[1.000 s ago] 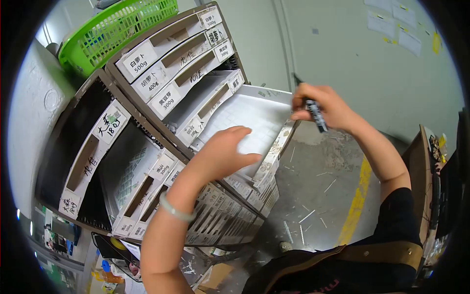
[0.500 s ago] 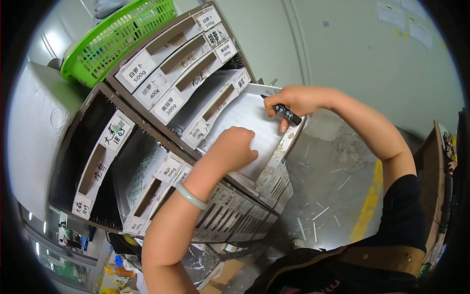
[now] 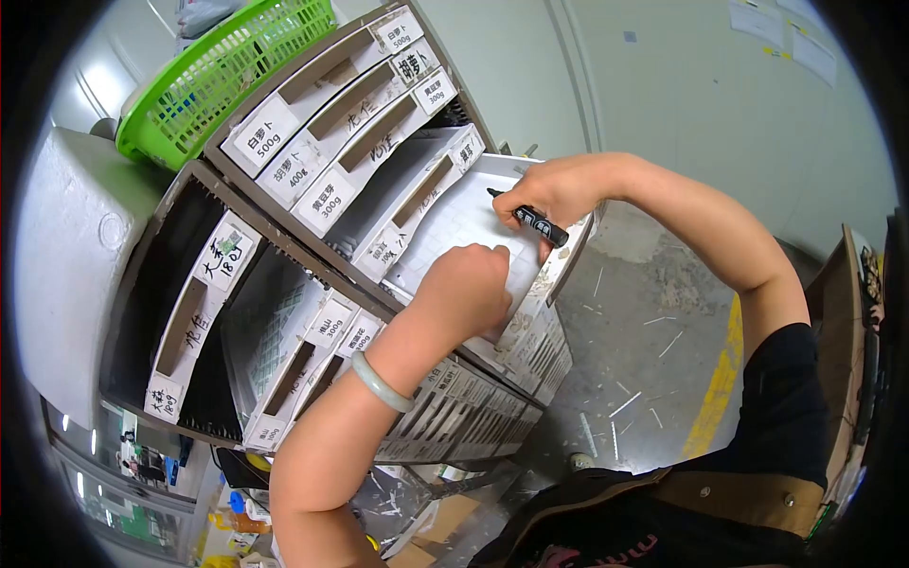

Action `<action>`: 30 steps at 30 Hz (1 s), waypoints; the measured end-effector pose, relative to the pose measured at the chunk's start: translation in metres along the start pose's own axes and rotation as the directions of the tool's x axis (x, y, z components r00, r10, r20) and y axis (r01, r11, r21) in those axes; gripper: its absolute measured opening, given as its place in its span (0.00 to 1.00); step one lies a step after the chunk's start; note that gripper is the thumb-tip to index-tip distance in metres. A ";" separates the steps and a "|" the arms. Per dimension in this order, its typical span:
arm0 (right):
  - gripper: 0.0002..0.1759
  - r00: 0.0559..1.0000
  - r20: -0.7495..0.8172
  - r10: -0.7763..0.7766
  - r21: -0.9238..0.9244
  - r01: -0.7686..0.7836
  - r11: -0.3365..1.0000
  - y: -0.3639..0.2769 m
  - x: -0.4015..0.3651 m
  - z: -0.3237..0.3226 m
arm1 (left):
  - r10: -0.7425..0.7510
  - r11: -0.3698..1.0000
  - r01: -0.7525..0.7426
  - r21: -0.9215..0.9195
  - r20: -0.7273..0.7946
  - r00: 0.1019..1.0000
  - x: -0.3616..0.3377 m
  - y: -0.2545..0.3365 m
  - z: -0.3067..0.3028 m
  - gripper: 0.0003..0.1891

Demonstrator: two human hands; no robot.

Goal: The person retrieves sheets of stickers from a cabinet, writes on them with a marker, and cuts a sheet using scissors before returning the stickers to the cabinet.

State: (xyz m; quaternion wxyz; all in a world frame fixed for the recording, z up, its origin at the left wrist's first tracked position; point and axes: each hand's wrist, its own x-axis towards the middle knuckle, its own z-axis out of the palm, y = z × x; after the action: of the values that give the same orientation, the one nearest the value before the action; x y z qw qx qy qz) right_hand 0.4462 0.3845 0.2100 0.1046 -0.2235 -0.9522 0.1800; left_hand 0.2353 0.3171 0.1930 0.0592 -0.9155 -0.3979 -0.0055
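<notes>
My right hand (image 3: 561, 191) is closed round a black marker pen (image 3: 542, 227) with white print on it. The marker is held at a slant, its dark narrow end pointing up and left over the white surface (image 3: 453, 222) inside a pulled-out drawer (image 3: 409, 210). Over the near part of that drawer my left hand (image 3: 466, 292) is curled into a fist, knuckles up. The undersides of its fingers are hidden, so anything in them cannot be seen. A pale bangle (image 3: 381, 383) circles the left wrist.
Brown cabinets (image 3: 216, 150) hold several labelled white drawers (image 3: 333, 118). A green basket (image 3: 237, 80) rests on top, beside a white foam box (image 3: 71, 256). Thin white strips (image 3: 625, 405) litter the grey floor, which has a yellow line (image 3: 712, 393).
My right hand and the marker have shifted a little left over the drawer. My left hand has moved slightly right, closer to the marker hand.
</notes>
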 end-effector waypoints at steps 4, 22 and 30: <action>0.26 0.998 -0.021 -0.057 -0.033 0.056 0.998 0.010 0.005 0.008 | 0.004 1.000 -0.001 0.022 -0.130 0.992 -0.001 -0.009 0.009 0.08; 0.26 0.995 -0.001 -0.095 -0.147 0.094 0.985 0.010 0.014 0.013 | 0.064 0.995 -0.072 0.072 0.120 0.991 -0.013 0.010 -0.015 0.09; 0.22 0.998 -0.053 -0.018 0.002 0.018 1.000 0.001 0.004 0.012 | -0.008 0.986 0.018 0.163 -0.061 0.998 -0.021 0.005 -0.030 0.07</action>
State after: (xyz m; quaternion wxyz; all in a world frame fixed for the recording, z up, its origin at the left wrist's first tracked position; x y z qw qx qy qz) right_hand 0.4394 0.3839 0.1991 0.1316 -0.2195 -0.9509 0.1743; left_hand 0.2255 0.2954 0.2214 0.1461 -0.9044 -0.4010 -0.0009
